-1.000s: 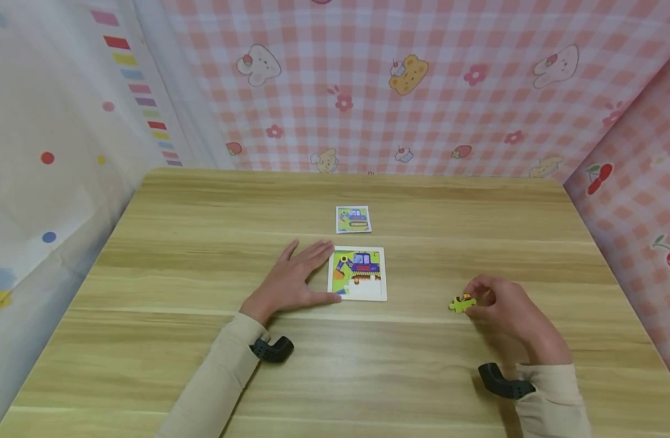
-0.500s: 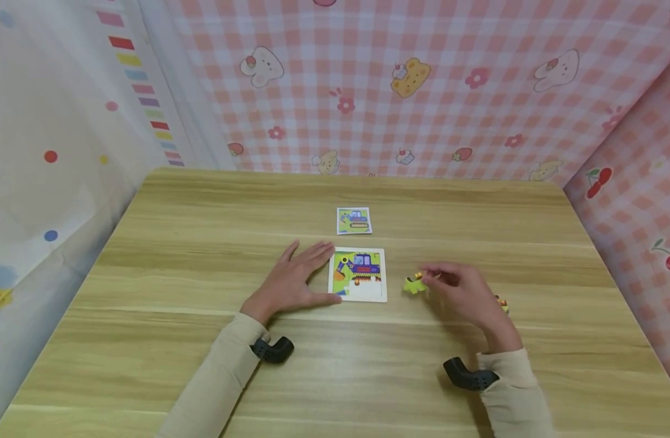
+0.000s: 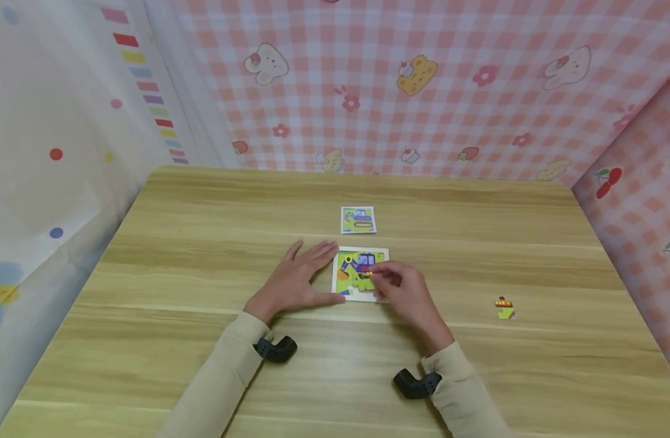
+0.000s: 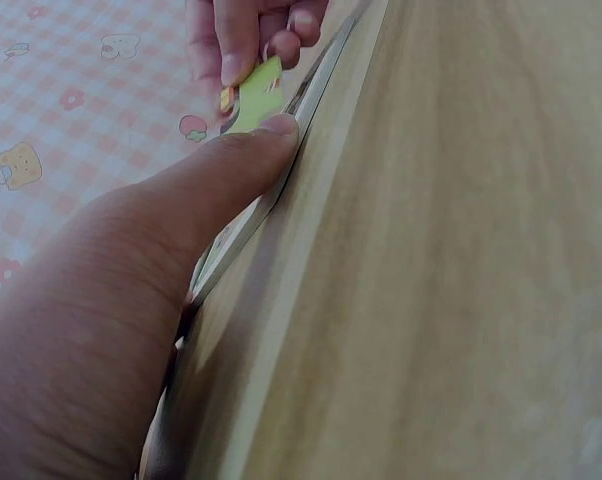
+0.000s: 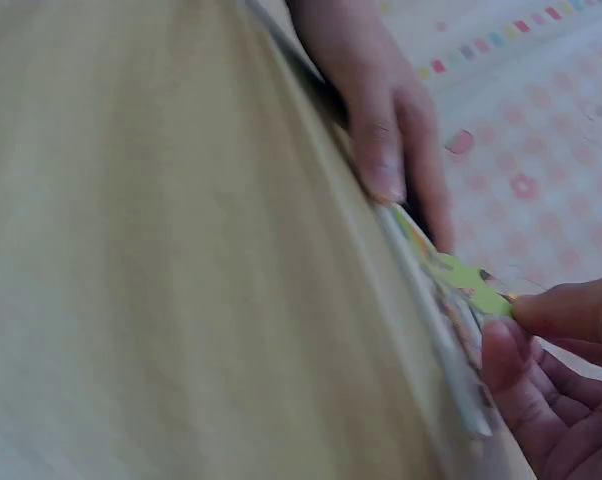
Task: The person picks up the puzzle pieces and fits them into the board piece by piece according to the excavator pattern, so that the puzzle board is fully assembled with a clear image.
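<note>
A white-framed jigsaw puzzle (image 3: 335,286) with a blue excavator picture lies mid-table. My left hand (image 3: 296,281) rests along its left side, fingers spread straight, thumb at the lower left corner and fingertips at the upper left. Between thumb and fingers, my right hand (image 3: 403,289) pinches a green jigsaw piece (image 3: 362,283) over the lower part of the puzzle. In the left wrist view that green piece (image 4: 258,97) stands tilted above the frame. The right wrist view has the right thumb (image 5: 505,352) under the piece's edge. The right fingers hide the puzzle's right side.
A small picture card (image 3: 359,220) with the same excavator lies just behind the puzzle. One loose jigsaw piece (image 3: 505,308), green with orange and brown, lies on the wooden table (image 3: 203,231) to the right. A checked pink cloth (image 3: 367,73) hangs behind the table.
My right hand has carried the green jigsaw piece leftward from the right of the table to over the puzzle. This uncovered the loose piece. My left hand has stayed at the frame.
</note>
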A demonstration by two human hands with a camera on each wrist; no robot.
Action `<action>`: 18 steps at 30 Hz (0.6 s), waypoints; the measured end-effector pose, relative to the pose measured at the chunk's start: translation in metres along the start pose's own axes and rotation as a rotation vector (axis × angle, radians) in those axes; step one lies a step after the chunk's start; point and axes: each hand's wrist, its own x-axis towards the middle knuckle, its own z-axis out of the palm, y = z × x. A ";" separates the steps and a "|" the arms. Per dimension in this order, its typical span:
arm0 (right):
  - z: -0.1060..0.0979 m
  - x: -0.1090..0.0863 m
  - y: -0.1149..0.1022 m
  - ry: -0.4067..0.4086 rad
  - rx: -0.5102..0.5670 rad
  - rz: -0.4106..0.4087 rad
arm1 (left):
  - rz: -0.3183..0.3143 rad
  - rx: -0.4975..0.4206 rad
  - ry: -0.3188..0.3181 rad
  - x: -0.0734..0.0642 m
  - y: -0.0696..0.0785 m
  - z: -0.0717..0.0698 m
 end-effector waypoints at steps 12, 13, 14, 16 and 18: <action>0.006 0.000 0.001 -0.005 -0.093 -0.036 | 0.000 0.003 -0.004 0.001 0.000 0.000; 0.006 0.001 0.001 -0.008 -0.116 -0.043 | -0.002 0.003 -0.004 0.001 0.000 0.000; 0.006 0.001 0.001 -0.012 -0.135 -0.049 | -0.003 0.004 -0.006 0.001 0.000 0.000; 0.005 0.002 0.001 -0.025 -0.164 -0.061 | -0.006 0.005 -0.008 0.001 0.000 0.000; 0.004 0.002 0.001 -0.036 -0.179 -0.064 | -0.006 0.005 -0.008 0.000 0.000 0.000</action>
